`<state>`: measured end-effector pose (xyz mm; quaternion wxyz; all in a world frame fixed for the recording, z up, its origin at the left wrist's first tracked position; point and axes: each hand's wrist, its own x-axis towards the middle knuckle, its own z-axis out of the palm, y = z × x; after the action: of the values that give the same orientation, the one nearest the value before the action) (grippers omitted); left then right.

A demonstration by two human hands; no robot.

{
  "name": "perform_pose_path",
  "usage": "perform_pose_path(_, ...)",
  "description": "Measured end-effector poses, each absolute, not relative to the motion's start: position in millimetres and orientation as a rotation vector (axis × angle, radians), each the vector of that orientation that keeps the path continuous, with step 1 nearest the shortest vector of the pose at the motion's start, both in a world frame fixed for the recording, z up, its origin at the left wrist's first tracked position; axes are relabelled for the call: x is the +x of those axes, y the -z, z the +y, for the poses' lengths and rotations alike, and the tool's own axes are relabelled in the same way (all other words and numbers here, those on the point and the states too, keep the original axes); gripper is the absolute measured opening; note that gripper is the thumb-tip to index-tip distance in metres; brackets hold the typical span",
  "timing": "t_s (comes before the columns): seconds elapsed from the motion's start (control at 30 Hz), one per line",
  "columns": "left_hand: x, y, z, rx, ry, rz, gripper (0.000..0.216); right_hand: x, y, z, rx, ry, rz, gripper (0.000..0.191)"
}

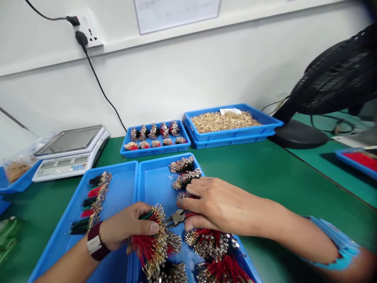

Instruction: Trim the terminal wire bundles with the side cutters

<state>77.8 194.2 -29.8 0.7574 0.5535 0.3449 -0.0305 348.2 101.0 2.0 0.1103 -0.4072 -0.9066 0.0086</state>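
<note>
My left hand (126, 226) is closed around a bundle of red and green wires (149, 245) with gold terminals at their ends. My right hand (216, 204) is closed on small pliers (176, 217); their metal jaws point left toward the bundle, and the handles are mostly hidden under the palm. The right fingertips also reach to a wire bundle (182, 195) in the right blue tray (151, 171); whether they grip it I cannot tell. More bundles with shiny metal ends (212, 245) lie below the right hand, and others (186, 177) lie beyond it.
The left blue tray (125, 177) holds a row of wire bundles. Behind are a smaller tray of bundles (156, 150), stacked trays of gold terminals (231, 135) and a digital scale (72, 153). A black fan (335, 78) stands at right; a green tool (10, 236) lies at left.
</note>
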Motion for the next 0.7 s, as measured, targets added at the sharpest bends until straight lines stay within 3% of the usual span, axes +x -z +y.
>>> perform_pose_path(0.4,87,29,188,1.495,-0.134,0.838,0.051,352,-2,103,-1.256,0.121,-2.624,0.044)
perform_pose_path(0.7,89,37,182,1.476,-0.243,0.867,0.056,354,-6,103,-1.239,-0.069,-2.598,0.044)
